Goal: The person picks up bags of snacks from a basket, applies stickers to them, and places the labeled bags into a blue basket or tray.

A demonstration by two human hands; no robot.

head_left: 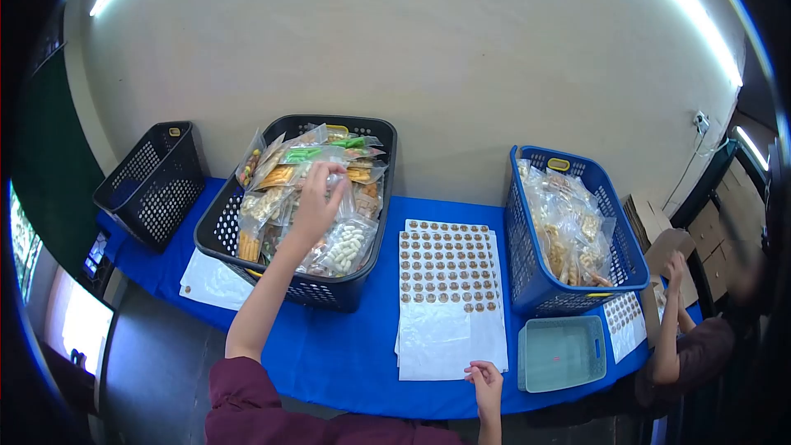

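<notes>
My left hand [320, 202] reaches into the large black basket [325, 290], its fingers curled on a clear plastic packet [344, 198] whose contents I cannot make out. Around it lie packets of green pieces [303, 155], orange sticks [277, 175] and white pieces [348, 249]. Lower down, my right hand [486, 383] is at the bottom edge of a sheet of round brown stickers [445, 268]. Its thumb and fingertips are pressed together; anything between them is too small to name. The lower part of that sheet is bare backing.
Right of the sheet stand a blue basket [540, 303] of snack packets and a pale green tray [562, 354]. A smaller black basket [161, 198] is at the left. Another person [688, 354] works at the right beside cardboard boxes [717, 235] and a second sticker sheet [626, 325].
</notes>
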